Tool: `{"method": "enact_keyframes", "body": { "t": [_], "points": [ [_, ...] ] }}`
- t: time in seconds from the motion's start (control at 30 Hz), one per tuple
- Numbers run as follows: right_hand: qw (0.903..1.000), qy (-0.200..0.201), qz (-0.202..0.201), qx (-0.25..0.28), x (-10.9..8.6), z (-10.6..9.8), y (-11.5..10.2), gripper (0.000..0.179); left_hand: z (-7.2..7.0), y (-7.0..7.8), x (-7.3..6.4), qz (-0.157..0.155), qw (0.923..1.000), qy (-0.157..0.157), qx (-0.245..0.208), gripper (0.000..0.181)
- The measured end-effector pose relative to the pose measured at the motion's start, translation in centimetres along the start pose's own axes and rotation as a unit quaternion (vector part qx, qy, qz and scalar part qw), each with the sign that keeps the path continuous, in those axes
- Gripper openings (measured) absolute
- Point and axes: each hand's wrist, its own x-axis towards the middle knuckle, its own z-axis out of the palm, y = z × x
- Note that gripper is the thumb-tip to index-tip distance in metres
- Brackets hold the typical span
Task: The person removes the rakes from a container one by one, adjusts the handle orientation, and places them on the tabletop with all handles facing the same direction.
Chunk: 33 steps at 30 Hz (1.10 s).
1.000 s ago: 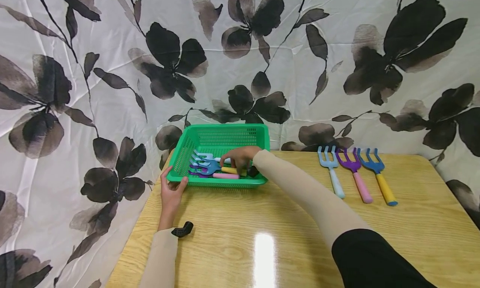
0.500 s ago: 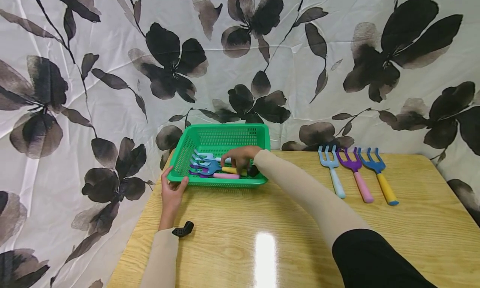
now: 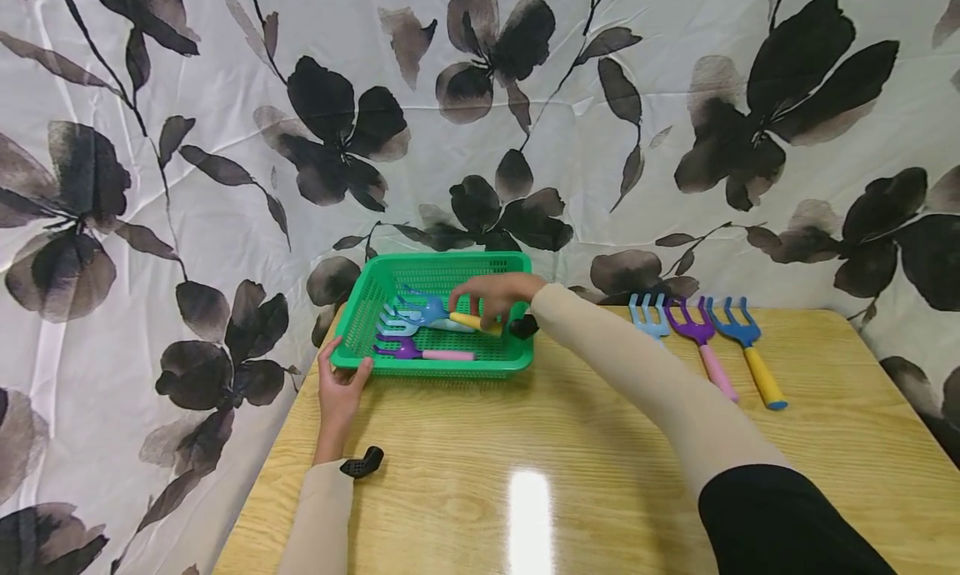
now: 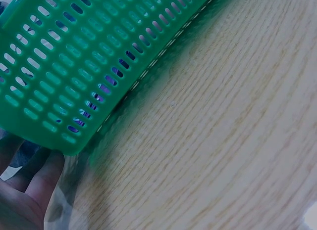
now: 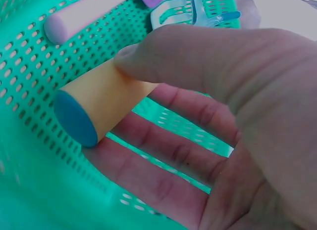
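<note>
In the head view, my right hand (image 3: 497, 297) pinches the yellow handle of a blue garden hand fork (image 3: 429, 311) inside a green plastic basket (image 3: 358, 315). The right wrist view shows the thumb on top of the yellow handle (image 5: 106, 99) and the fingers under it. Below the blue fork lies a light blue hand fork (image 3: 397, 325), partly covered. A purple hand fork with a pink handle (image 3: 448, 355) lies along the basket's front side. My left hand (image 3: 341, 398) grips the basket's front left corner; in the left wrist view its fingers (image 4: 47, 178) touch that corner.
Three more hand forks lie on the wooden table (image 3: 442, 475) at right: a light blue one (image 3: 649, 317) partly behind my sleeve, a purple one with a pink handle (image 3: 697, 332), and a blue one with a yellow handle (image 3: 757, 362). A floral cloth (image 3: 480, 142) hangs behind.
My right hand has raised the blue fork and shifted it back and slightly right within the basket, uncovering more of the purple fork. My left hand stays at the corner.
</note>
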Motion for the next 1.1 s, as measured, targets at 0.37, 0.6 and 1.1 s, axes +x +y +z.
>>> {"method": "enact_keyframes", "body": {
  "t": [0.37,0.6,1.1],
  "points": [
    [0.9993,0.036,-0.010,0.003,-5.0,-1.1,-0.4,0.063,0.0,-0.2,-0.1,-0.004,0.9998,0.005,0.021,0.076],
    [0.9978,0.055,-0.010,0.035,-8.5,-1.6,0.0,0.062,-0.3,-3.1,1.3,-0.001,0.9998,0.017,0.013,0.076],
    [0.9877,0.114,-0.009,0.106,-17.6,-0.2,3.9,0.063,-0.2,-3.5,1.3,0.013,0.9994,0.025,0.021,0.075]
  ]
}}
